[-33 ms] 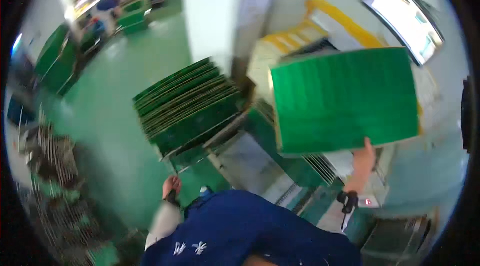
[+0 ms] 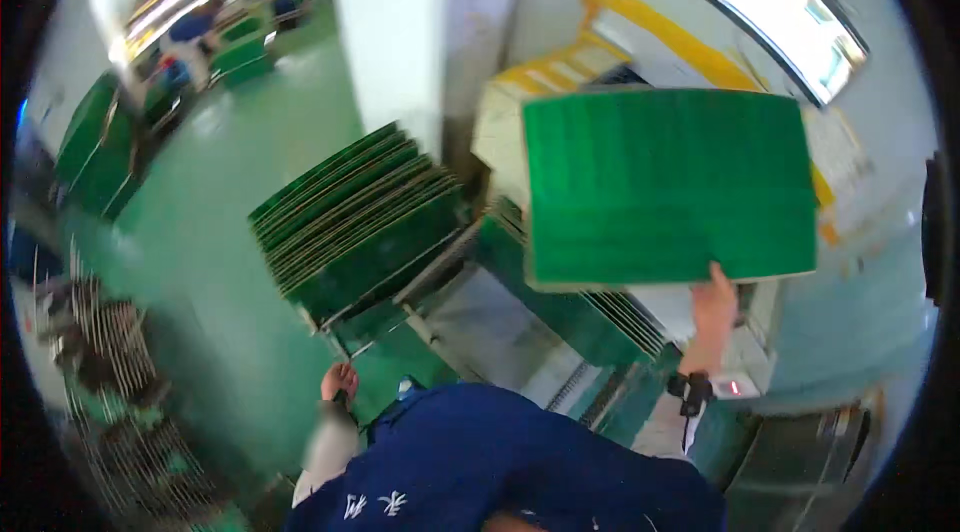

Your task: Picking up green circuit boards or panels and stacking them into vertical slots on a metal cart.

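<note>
My right hand [image 2: 715,302] grips the lower edge of a large rectangular green board [image 2: 670,187], its thumb on the face towards me. The fingers behind the board are hidden. The board is held up on the right, broad side facing me. My left hand [image 2: 340,382] is low on the left with its fingers curled, close to the metal bar of a rack [image 2: 345,317]. Whether it touches the bar, or holds anything, I cannot make out. Many green boards [image 2: 360,222] stand on edge in a row on that rack.
Between the rack and my right arm lies a metal-topped machine [image 2: 495,327], with more upright green boards [image 2: 625,322] beside it. A yellow-and-white machine [image 2: 560,72] and a lit screen [image 2: 790,17] are behind the held board. A pillar [image 2: 390,32] rises beyond the rack; dark racks [image 2: 110,342] stand left.
The whole view has shifted a little, so the held board and the rack appear slightly further left. The right hand keeps its grip on the board.
</note>
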{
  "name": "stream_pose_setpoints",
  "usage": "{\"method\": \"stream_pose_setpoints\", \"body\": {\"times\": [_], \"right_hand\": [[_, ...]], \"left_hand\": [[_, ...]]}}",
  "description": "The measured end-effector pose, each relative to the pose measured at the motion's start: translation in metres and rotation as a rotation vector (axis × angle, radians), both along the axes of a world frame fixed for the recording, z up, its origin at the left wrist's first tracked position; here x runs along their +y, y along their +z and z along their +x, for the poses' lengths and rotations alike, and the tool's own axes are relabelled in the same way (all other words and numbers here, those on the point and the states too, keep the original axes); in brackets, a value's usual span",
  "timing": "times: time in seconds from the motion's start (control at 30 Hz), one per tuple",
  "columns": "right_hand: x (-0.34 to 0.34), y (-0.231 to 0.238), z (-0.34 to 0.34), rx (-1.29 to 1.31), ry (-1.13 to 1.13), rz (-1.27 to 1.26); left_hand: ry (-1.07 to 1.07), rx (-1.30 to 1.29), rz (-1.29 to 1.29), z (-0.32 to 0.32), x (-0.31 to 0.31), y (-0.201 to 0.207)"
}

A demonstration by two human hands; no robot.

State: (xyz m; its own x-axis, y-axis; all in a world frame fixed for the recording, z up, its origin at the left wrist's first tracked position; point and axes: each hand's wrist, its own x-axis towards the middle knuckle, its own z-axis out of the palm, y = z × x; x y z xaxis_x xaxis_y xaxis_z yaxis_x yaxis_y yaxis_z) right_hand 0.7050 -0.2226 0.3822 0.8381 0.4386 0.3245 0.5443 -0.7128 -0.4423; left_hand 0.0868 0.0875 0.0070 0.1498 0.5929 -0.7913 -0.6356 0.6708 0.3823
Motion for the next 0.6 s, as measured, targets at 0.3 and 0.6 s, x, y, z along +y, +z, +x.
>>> {"method": "stream_pose_setpoints", "body": {"times": [0.3, 0.6], "right_hand": [[0.055, -0.059, 0.0, 1.263, 0.089, 1.626], [0.086, -0.115, 0.053, 1.296, 0.032, 1.613]], "left_hand": [[-0.077, 0.016, -0.03, -0.031, 0.009, -0.025], [-0.115, -0.277, 0.082, -0.05, -0.016, -0.026]]}}
